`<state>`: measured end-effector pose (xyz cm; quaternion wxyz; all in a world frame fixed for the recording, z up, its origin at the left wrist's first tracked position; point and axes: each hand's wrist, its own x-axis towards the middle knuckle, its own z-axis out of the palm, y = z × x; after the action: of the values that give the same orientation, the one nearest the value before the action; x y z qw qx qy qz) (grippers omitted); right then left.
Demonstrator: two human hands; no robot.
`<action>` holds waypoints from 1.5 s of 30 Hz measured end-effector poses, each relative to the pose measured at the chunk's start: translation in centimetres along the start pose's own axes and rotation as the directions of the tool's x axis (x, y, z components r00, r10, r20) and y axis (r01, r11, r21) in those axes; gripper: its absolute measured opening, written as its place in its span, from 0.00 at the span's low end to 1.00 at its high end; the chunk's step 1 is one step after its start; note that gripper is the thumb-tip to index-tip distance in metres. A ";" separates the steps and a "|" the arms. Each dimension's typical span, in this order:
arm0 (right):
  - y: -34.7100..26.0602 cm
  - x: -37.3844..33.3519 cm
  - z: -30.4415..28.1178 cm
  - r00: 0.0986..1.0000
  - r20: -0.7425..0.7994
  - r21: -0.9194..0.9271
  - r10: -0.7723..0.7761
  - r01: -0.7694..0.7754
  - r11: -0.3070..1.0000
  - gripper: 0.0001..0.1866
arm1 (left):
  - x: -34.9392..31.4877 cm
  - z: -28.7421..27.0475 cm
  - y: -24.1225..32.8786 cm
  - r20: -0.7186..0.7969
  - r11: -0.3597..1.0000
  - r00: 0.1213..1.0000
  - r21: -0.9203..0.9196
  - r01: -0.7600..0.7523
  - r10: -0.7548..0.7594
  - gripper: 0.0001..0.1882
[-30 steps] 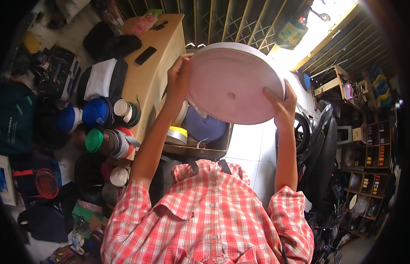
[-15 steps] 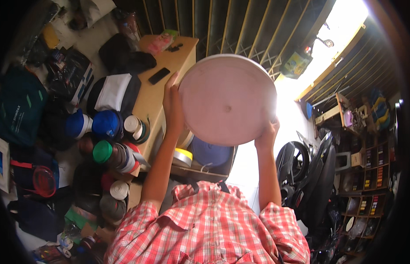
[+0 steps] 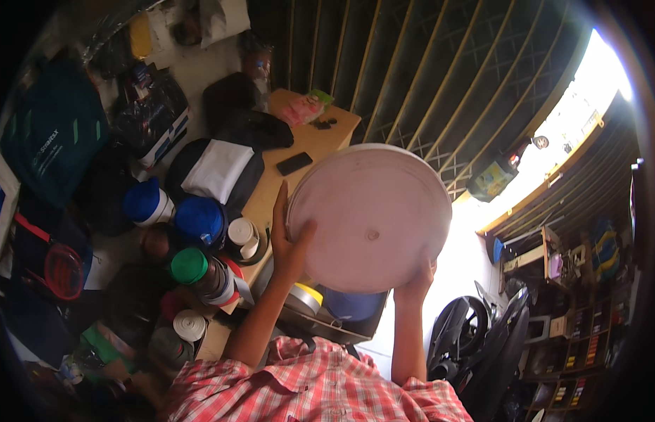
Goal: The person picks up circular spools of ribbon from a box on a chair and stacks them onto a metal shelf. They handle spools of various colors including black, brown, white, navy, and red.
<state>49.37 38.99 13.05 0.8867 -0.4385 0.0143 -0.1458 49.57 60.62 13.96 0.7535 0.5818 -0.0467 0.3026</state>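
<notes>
Up in front of my chest is a large pale pink round disc (image 3: pixel 373 200), which looks like a wide coiled roll of webbing with a small mark at its centre. One flat face is turned toward me and the disc tilts a little. My left hand (image 3: pixel 292 243) grips its left edge, the thumb lying on the face and the fingers reaching behind. At the lower right edge, my right hand (image 3: pixel 417 278) holds it too, its thumb on the near face; most fingers are hidden behind. Below it a box (image 3: pixel 334 330) contains a blue roll (image 3: pixel 352 304) and a yellow-and-white roll (image 3: pixel 304 299).
Left of me, a wooden table (image 3: pixel 271 193) carries a black phone (image 3: pixel 294 164) and a pink-green plastic packet (image 3: pixel 306 107). Several webbing rolls, one with a green top (image 3: pixel 190 266), crowd its near side. A motorcycle (image 3: pixel 475 337) and thread shelves (image 3: pixel 577 344) stand right; a folding gate (image 3: pixel 440 77) lies ahead.
The disc and both hands sit lower in the picture, as the whole view has shifted. My left thumb now lies across the disc's face. Both hands keep hold of it.
</notes>
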 end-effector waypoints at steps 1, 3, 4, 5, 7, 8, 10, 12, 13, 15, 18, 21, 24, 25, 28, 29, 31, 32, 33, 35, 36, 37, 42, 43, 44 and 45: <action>0.1 -0.4 0.6 1.000 0.006 0.030 0.015 -0.015 0.999 0.24 | -0.1 -0.2 0.4 -0.010 1.000 1.000 0.006 -0.016 0.016 0.39; 0.6 -0.7 0.4 0.999 0.030 0.067 0.033 -0.035 0.997 0.24 | -0.3 0.0 1.2 -0.083 0.999 0.997 -0.041 -0.002 -0.002 0.42; 0.9 -0.7 -0.1 0.999 0.031 -0.031 0.038 -0.037 0.999 0.25 | -0.5 -0.1 1.2 -0.086 1.000 0.996 -0.020 -0.008 0.006 0.44; 1.1 -0.6 -0.5 0.998 0.041 -0.074 0.040 -0.037 0.997 0.25 | -0.7 -0.2 1.7 -0.092 1.000 0.995 -0.010 -0.025 0.024 0.44; 0.6 -0.9 -0.3 0.996 0.056 -0.002 0.077 -0.077 0.997 0.25 | -1.7 -0.1 2.7 -0.024 1.000 1.000 0.023 0.017 -0.016 0.43; 0.1 -1.2 -0.2 0.992 0.067 0.110 0.110 -0.117 0.987 0.25 | -1.9 -0.4 2.7 0.025 0.993 0.999 0.111 -0.051 0.048 0.44; 0.5 -1.5 -1.2 0.992 0.103 -0.016 0.079 -0.078 0.997 0.26 | -3.0 -0.1 3.5 0.004 0.995 0.999 0.090 -0.051 0.051 0.45; 0.2 -2.0 -2.5 0.987 0.144 -0.147 0.068 -0.047 0.988 0.26 | -4.3 0.4 4.5 -0.028 0.996 0.999 0.076 -0.038 0.040 0.45; -0.3 -2.1 -2.3 0.977 0.153 -0.042 0.148 -0.143 0.989 0.27 | -5.1 0.6 5.0 -0.058 0.995 0.996 0.074 -0.064 0.068 0.46; -1.0 -3.1 -2.0 0.943 0.185 0.055 0.277 -0.291 0.955 0.27 | -7.2 0.0 6.2 -0.116 0.980 0.983 0.155 -0.125 0.144 0.46; -1.5 -5.4 -2.8 0.876 0.317 0.012 0.364 -0.388 0.922 0.29 | -11.0 -1.6 8.1 -0.222 0.972 0.956 0.174 -0.156 0.193 0.45; -1.5 -6.9 -4.1 0.716 0.493 -0.033 0.495 -0.552 0.833 0.30 | -16.2 -3.0 11.0 -0.350 0.979 0.921 0.166 -0.120 0.172 0.43; -0.7 -9.7 -3.8 0.504 0.628 -0.110 0.593 -0.697 0.709 0.30 | -22.9 -4.4 14.3 -0.478 0.973 0.861 0.221 -0.072 0.172 0.41; -0.5 -11.2 -3.4 0.441 0.667 -0.183 0.601 -0.684 0.706 0.30 | -25.1 -4.7 15.1 -0.520 0.970 0.837 0.238 -0.048 0.169 0.41; 0.1 -16.3 -2.4 0.324 0.706 -0.267 0.630 -0.702 0.661 0.29 | -31.0 -5.9 17.8 -0.665 0.949 0.732 0.303 0.086 0.146 0.35; 0.1 -17.4 -2.3 0.318 0.696 -0.281 0.643 -0.704 0.652 0.28 | -32.5 -6.1 18.4 -0.725 0.928 0.670 0.342 0.147 0.161 0.33; 0.9 -19.9 -1.9 0.260 0.706 -0.305 0.658 -0.727 0.615 0.26 | -36.6 -8.1 19.0 -0.756 0.942 0.645 0.289 0.170 0.115 0.27; 0.7 -21.4 -1.6 0.260 0.702 -0.299 0.663 -0.737 0.606 0.25 | -38.2 -8.6 19.5 -0.795 0.953 0.592 0.265 0.147 0.129 0.27; 0.6 -22.9 -1.3 0.262 0.696 -0.292 0.668 -0.747 0.597 0.25 | -39.6 -9.0 20.2 -0.831 0.962 0.539 0.243 0.122 0.141 0.28; 0.4 -25.4 -0.9 0.228 0.707 -0.321 0.669 -0.739 0.592 0.24 | -42.1 -9.6 21.5 -0.876 0.940 0.457 0.273 0.204 0.155 0.29; 0.3 -26.8 -0.6 0.222 0.712 -0.327 0.666 -0.735 0.594 0.24 | -43.3 -10.6 22.1 -0.864 0.952 0.476 0.263 0.156 0.160 0.30; 0.3 -28.1 0.1 0.214 0.724 -0.332 0.655 -0.725 0.604 0.24 | -44.3 -11.6 22.7 -0.851 0.963 0.495 0.253 0.094 0.176 0.30; -0.3 -37.1 3.5 0.248 0.768 -0.313 0.591 -0.660 0.683 0.28 | -49.5 -15.1 26.9 -0.896 0.953 0.354 0.299 0.036 0.268 0.30; -0.5 -39.3 4.3 0.224 0.780 -0.313 0.585 -0.669 0.674 0.28 | -50.7 -16.4 28.3 -0.895 0.947 0.337 0.321 0.033 0.292 0.30; -0.6 -41.5 4.8 0.182 0.794 -0.319 0.580 -0.688 0.652 0.28 | -52.4 -17.7 29.3 -0.871 0.926 0.353 0.377 0.034 0.342 0.31; -0.6 -43.8 5.3 0.140 0.808 -0.325 0.573 -0.705 0.630 0.28 | -54.1 -18.9 30.5 -0.844 0.901 0.368 0.431 0.036 0.390 0.31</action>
<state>8.09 54.63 12.24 0.7648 -0.3381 -0.2556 0.4852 -15.29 60.26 10.92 0.4863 0.4411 0.3722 0.6561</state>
